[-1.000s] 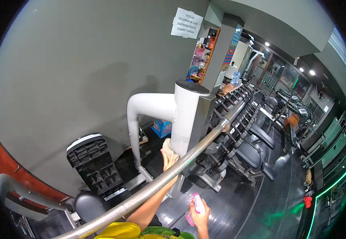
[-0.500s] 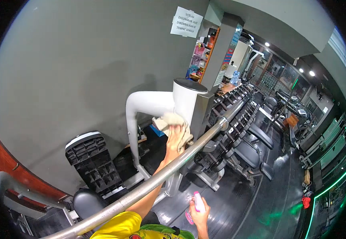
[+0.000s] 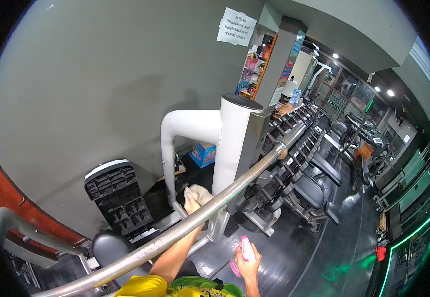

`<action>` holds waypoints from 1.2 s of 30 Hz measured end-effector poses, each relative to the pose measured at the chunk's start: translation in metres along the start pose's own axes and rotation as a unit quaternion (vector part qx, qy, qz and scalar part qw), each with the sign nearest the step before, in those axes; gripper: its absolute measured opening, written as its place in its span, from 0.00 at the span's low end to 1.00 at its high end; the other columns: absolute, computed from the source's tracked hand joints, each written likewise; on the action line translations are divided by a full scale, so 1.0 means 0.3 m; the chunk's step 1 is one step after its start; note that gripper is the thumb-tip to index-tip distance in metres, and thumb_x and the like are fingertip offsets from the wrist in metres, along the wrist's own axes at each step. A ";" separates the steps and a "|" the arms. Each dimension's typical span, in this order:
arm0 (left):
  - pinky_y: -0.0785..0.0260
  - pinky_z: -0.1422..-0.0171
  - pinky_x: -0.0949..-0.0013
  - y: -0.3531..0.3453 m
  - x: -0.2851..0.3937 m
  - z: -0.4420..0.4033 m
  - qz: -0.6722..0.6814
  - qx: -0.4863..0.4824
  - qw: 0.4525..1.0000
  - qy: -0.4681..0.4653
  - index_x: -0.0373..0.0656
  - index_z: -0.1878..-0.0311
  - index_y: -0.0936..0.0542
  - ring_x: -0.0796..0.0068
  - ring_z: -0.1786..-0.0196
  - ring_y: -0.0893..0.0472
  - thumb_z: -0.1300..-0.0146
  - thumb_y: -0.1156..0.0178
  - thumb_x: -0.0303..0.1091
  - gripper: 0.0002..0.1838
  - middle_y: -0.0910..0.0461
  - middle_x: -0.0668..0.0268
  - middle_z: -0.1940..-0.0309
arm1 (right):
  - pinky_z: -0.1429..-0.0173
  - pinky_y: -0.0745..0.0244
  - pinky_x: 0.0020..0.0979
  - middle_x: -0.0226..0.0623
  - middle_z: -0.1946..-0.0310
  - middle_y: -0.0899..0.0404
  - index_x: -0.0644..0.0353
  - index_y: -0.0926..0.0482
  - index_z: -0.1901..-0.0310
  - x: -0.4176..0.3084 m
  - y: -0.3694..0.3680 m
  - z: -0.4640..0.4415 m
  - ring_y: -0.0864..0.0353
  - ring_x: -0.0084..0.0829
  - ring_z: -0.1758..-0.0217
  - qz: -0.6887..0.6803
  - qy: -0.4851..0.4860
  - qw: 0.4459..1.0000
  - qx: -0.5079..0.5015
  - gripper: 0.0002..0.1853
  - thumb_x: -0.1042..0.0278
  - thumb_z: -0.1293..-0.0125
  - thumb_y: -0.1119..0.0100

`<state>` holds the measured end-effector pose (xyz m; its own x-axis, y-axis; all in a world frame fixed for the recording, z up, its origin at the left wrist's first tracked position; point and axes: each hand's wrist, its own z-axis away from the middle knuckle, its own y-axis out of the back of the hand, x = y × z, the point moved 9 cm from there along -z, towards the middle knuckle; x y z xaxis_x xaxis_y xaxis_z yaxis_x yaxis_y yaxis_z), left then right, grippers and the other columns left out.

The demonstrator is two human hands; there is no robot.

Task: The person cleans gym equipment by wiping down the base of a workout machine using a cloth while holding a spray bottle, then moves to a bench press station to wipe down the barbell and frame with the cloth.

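Observation:
My left hand holds a pale cloth low beside the white post of a machine, just behind the long metal bar. The bar hides part of that hand and wrist. My right hand is wrapped round a pink and white spray bottle at the bottom centre, above the dark floor. A curved white tube joins the post at its upper left.
A black step platform leans at the wall, with a round dark pad below it. Behind the post sits a blue box. Dumbbell racks and a bench stand at the right.
My left hand with the cloth has moved from the post's front, first up and then down to its lower left. My right hand has stayed nearly still with the bottle.

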<state>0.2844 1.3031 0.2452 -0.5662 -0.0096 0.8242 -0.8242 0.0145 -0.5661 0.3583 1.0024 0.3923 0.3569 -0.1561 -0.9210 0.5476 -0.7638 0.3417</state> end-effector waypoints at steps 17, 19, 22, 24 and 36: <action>0.38 0.38 0.48 -0.611 0.526 0.183 -0.341 -0.298 0.755 -0.473 0.34 0.41 0.28 0.42 0.40 0.29 0.44 0.41 0.30 0.26 0.27 0.45 0.45 | 0.63 0.24 0.28 0.37 0.72 0.18 0.62 0.20 0.59 0.031 0.021 0.011 0.18 0.26 0.71 0.015 -0.022 1.000 0.002 0.11 0.67 0.41 0.36; 0.33 0.41 0.53 -0.569 0.380 0.179 -0.413 -0.320 0.787 -0.327 0.38 0.41 0.26 0.48 0.44 0.24 0.50 0.39 0.23 0.28 0.25 0.48 0.48 | 0.64 0.25 0.28 0.37 0.73 0.18 0.62 0.20 0.59 0.025 0.022 0.007 0.18 0.25 0.71 0.030 -0.006 1.000 0.005 0.11 0.66 0.41 0.36; 0.33 0.40 0.54 -0.542 0.426 0.276 -0.317 -0.342 0.743 -0.480 0.40 0.41 0.27 0.48 0.46 0.24 0.54 0.39 0.18 0.31 0.24 0.49 0.48 | 0.65 0.26 0.27 0.37 0.74 0.18 0.62 0.20 0.59 0.015 0.010 0.001 0.19 0.24 0.72 0.020 -0.006 1.000 -0.003 0.11 0.66 0.40 0.36; 0.33 0.39 0.55 -0.517 0.446 0.312 -0.305 -0.327 0.737 -0.507 0.42 0.40 0.27 0.50 0.48 0.23 0.58 0.39 0.14 0.35 0.23 0.52 0.49 | 0.66 0.26 0.27 0.36 0.75 0.19 0.62 0.20 0.59 0.008 0.006 0.001 0.20 0.24 0.74 0.028 0.002 1.000 -0.003 0.11 0.66 0.40 0.36; 0.40 0.32 0.56 -0.216 0.132 0.366 -0.369 -0.455 0.769 -0.255 0.43 0.39 0.28 0.56 0.35 0.30 0.49 0.40 0.19 0.30 0.27 0.56 0.40 | 0.70 0.27 0.25 0.33 0.79 0.20 0.61 0.20 0.59 0.030 0.015 0.022 0.22 0.22 0.78 -0.001 -0.010 1.000 0.002 0.10 0.67 0.40 0.37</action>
<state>0.3147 1.1920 0.3126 -0.0665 -0.7385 0.6710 -0.7085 0.5084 0.4894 0.3590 0.9934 0.3845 0.3409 -0.1663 -0.9253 0.5450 -0.7670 0.3386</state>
